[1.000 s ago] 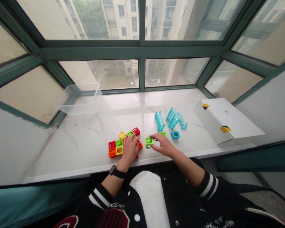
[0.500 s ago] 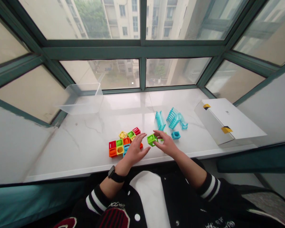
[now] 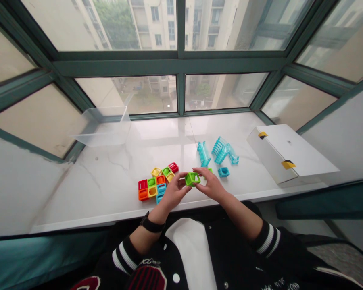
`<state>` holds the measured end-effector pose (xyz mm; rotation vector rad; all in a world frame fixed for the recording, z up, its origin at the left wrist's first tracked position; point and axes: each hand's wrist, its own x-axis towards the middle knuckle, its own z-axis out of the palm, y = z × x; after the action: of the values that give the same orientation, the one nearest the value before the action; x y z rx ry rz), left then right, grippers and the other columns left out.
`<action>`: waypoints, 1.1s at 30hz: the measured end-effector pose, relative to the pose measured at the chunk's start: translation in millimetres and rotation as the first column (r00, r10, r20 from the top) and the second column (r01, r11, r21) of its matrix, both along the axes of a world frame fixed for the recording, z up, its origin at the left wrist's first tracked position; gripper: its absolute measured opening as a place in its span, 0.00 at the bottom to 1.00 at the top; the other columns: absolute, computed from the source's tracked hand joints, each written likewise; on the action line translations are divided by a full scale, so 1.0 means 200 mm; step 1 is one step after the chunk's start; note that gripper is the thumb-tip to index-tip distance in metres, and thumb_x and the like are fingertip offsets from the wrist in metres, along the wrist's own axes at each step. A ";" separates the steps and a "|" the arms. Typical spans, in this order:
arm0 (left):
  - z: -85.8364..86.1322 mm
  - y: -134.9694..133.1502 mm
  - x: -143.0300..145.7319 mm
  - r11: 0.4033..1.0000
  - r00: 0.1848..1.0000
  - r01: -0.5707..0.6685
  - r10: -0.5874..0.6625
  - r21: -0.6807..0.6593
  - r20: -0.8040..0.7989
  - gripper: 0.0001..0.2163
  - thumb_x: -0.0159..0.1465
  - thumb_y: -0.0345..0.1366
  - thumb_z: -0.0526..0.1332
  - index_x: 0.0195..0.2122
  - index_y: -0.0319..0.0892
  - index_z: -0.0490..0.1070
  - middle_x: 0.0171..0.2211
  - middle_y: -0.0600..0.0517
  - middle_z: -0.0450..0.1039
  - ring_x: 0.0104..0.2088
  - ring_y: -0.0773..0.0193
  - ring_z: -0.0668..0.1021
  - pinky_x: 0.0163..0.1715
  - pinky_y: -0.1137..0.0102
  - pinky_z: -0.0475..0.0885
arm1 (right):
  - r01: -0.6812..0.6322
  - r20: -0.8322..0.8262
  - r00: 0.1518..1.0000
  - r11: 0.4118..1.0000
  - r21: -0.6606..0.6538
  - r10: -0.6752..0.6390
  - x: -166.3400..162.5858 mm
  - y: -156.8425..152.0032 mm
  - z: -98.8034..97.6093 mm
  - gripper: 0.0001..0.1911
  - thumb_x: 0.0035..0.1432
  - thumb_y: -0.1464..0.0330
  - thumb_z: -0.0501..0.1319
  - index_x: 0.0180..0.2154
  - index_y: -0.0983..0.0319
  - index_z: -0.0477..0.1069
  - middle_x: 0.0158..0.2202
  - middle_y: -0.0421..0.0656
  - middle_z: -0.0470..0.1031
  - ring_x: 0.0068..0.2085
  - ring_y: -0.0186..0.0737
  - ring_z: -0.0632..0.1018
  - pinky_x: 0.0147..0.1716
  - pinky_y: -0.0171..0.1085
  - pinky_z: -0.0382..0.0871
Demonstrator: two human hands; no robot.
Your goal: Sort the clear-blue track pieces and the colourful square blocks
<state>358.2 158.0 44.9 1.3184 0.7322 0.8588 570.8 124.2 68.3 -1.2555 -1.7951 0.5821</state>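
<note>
Between my two hands is a green hollow toy block [image 3: 192,179], raised a little over the sill. My left hand [image 3: 174,190] pinches its left side with thumb and fingers. On the other side my right hand [image 3: 211,184] grips the same block with its fingertips. Several red, orange, yellow, green and blue blocks [image 3: 152,182] lie close together left of my left hand, partly covered by it. Another green piece [image 3: 210,170] shows just behind my right hand, mostly hidden. A blue block [image 3: 224,172] rests to the right of that hand.
Clear turquoise track pieces [image 3: 220,150] lie beyond my right hand. At the back left stands a transparent plastic bin [image 3: 109,133]. A white box [image 3: 293,155] with yellow-black corner marks sits at the right. Green-framed windows surround the white marble sill [image 3: 87,189].
My left hand has closed in on the green block and now touches it. The block has turned and shifted slightly left, with my right hand still on it.
</note>
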 end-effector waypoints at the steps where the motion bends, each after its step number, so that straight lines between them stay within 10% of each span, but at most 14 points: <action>1: -0.01 0.00 0.01 1.000 1.000 -0.002 0.002 -0.024 0.022 0.25 0.62 0.38 0.72 0.58 0.43 0.66 0.51 0.43 0.78 0.54 0.53 0.83 0.58 0.55 0.78 | 0.007 0.003 1.000 1.000 -0.006 -0.007 0.00 0.00 0.00 0.30 0.62 0.68 0.68 0.64 0.52 0.68 0.57 0.47 0.76 0.53 0.48 0.79 0.54 0.50 0.79; 13: 0.01 -0.01 0.04 0.943 0.966 -0.095 0.164 0.318 -0.201 0.21 0.64 0.34 0.70 0.56 0.47 0.69 0.53 0.46 0.77 0.49 0.57 0.83 0.53 0.56 0.81 | 0.018 -0.026 1.000 1.000 0.014 -0.018 0.01 -0.02 -0.01 0.33 0.59 0.72 0.66 0.65 0.53 0.67 0.57 0.47 0.77 0.51 0.47 0.80 0.54 0.50 0.79; 23: 0.09 0.05 0.01 0.618 0.788 0.157 0.392 0.770 -0.475 0.19 0.69 0.34 0.65 0.60 0.46 0.66 0.54 0.42 0.77 0.54 0.48 0.80 0.54 0.52 0.77 | 0.026 -0.031 0.999 1.000 0.010 -0.026 0.02 -0.02 -0.03 0.35 0.63 0.61 0.70 0.68 0.53 0.64 0.62 0.50 0.72 0.61 0.52 0.75 0.57 0.53 0.78; 33: 0.15 0.08 0.09 0.539 0.753 0.287 0.385 0.792 -0.534 0.17 0.72 0.34 0.60 0.62 0.47 0.67 0.58 0.42 0.75 0.54 0.48 0.79 0.55 0.52 0.74 | 0.116 -0.046 0.992 0.993 0.023 -0.114 0.05 -0.04 -0.04 0.38 0.63 0.61 0.69 0.70 0.53 0.60 0.64 0.51 0.72 0.63 0.53 0.75 0.62 0.55 0.74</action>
<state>376.3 174.9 74.1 2.6282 0.9422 0.8032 580.3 116.1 59.6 -1.3088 -1.6758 0.5168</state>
